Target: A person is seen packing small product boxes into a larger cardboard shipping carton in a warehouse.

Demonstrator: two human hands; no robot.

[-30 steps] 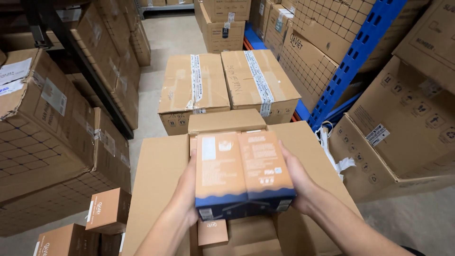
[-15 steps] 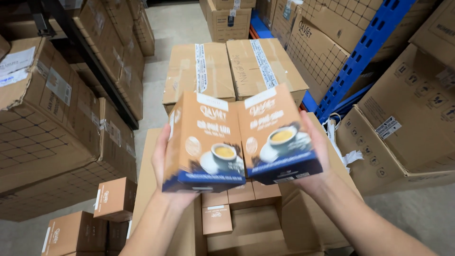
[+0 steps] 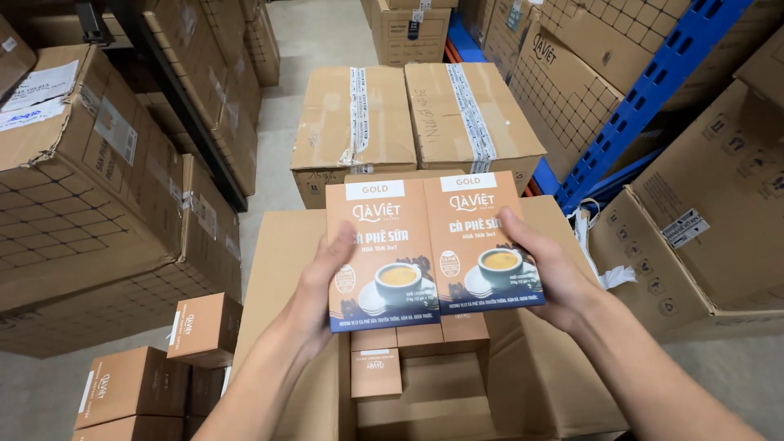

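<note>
Holding coffee boxes (image 3: 433,249) over open carton (image 3: 523,384)

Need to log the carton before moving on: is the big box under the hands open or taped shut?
Open. The big carton has its flaps spread outward, and small brown boxes show inside it, below the two coffee boxes held above.

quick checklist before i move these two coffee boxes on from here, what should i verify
1. Left hand grips the left coffee box: ok.
2. Right hand grips the right coffee box: ok.
3. Boxes side by side, edges level: ok.
4. Fronts undamaged: ok; backs: cannot tell.
5. Open carton below has free room: ok.
6. Loose small boxes lower left out of the way: ok.
</note>
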